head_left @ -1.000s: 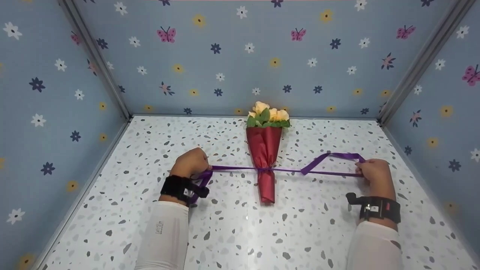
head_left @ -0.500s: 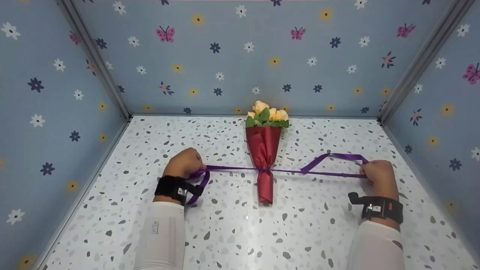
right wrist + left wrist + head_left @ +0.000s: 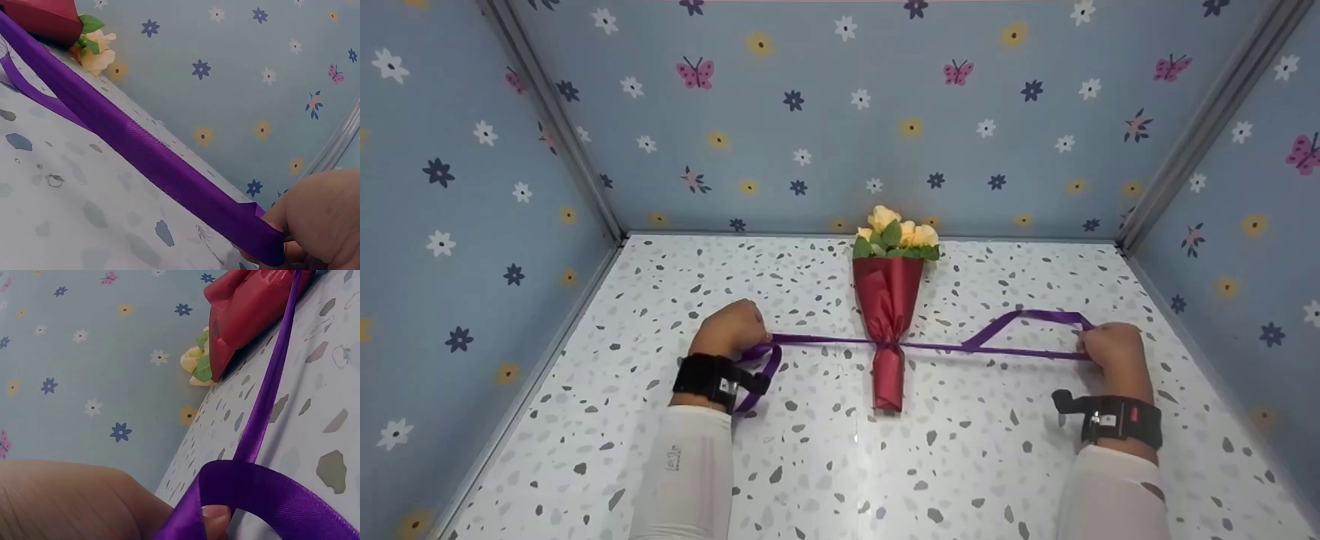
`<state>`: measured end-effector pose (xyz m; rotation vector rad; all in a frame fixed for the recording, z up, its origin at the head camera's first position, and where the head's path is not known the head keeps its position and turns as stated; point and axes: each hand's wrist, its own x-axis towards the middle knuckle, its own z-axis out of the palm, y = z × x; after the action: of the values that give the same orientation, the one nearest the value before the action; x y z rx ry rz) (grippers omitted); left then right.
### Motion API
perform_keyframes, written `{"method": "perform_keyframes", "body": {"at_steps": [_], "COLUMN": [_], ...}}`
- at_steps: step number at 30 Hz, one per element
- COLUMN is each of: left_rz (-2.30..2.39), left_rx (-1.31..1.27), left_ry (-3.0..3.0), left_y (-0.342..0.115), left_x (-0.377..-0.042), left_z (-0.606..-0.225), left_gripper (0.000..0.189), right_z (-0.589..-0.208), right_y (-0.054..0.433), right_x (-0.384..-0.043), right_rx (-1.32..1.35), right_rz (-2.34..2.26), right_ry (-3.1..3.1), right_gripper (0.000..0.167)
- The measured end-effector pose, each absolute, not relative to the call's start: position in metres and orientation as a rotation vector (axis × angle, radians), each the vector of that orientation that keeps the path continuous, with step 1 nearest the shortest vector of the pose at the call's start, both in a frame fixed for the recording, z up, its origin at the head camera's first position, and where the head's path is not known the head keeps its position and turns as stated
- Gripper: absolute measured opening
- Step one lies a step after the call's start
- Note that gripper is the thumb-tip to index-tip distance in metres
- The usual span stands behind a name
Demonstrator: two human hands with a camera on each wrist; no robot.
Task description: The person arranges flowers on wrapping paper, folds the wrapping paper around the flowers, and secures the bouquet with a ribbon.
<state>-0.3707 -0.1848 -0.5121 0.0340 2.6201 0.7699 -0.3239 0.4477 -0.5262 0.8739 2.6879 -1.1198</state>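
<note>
A bouquet of pale yellow roses (image 3: pixel 911 232) in dark red wrapping (image 3: pixel 889 289) lies at the middle of the table, blooms toward the back wall. Around its narrow waist passes a purple ribbon (image 3: pixel 825 340), drawn taut to both sides. My left hand (image 3: pixel 729 330) grips one end, fingers curled, with a loose tail looping down by the wrist. On the other side my right hand (image 3: pixel 1117 349) pinches the other end; a slack loop of ribbon rises above the taut stretch there. In the right wrist view the ribbon (image 3: pixel 152 154) runs into the curled fingers.
The table (image 3: pixel 840 480) has a white speckled top. A blue flowered back wall (image 3: pixel 840 112) stands close behind the blooms, with side walls at left and right. Each wrist wears a black strap (image 3: pixel 1121 420).
My left hand has shifted slightly left, pulling its ribbon side longer. The wrapping's waist looks cinched a little tighter. My right hand has barely moved.
</note>
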Motion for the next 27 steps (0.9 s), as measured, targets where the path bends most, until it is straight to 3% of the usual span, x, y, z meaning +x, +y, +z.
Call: {"method": "perform_keyframes", "body": {"at_steps": [3,10,16,19,27], "left_rz": [0.725,0.745,0.787,0.746,0.758], "left_rx": [0.052,0.187,0.496,0.547,0.591], "left_ry": [2.649,2.746,2.791,2.748,2.743], "left_y": [-0.179,-0.151,-0.100,-0.081,-0.061], "left_x": [-0.368,-0.362,-0.355,-0.352,-0.349], "left_z": [-0.507,-0.489,-0.498,-0.506,-0.519], "left_gripper": [0.010,0.053,0.042,0.040,0.031], "right_z": [-0.530,-0.522,-0.503,-0.494,-0.502], "right_y": [0.446,0.433,0.410,0.388,0.312], "right_x": [-0.323,-0.319,-0.326,-0.331,-0.342], "right_rx": [0.839,0.901,0.972,0.747,-0.249], "right_rz": [-1.127,-1.081,-1.049,-1.055,-0.878], "right_ry": [2.695,2.778,2.919,2.916,2.774], "right_gripper": [0.033,0.063,0.070,0.065,0.045]}}
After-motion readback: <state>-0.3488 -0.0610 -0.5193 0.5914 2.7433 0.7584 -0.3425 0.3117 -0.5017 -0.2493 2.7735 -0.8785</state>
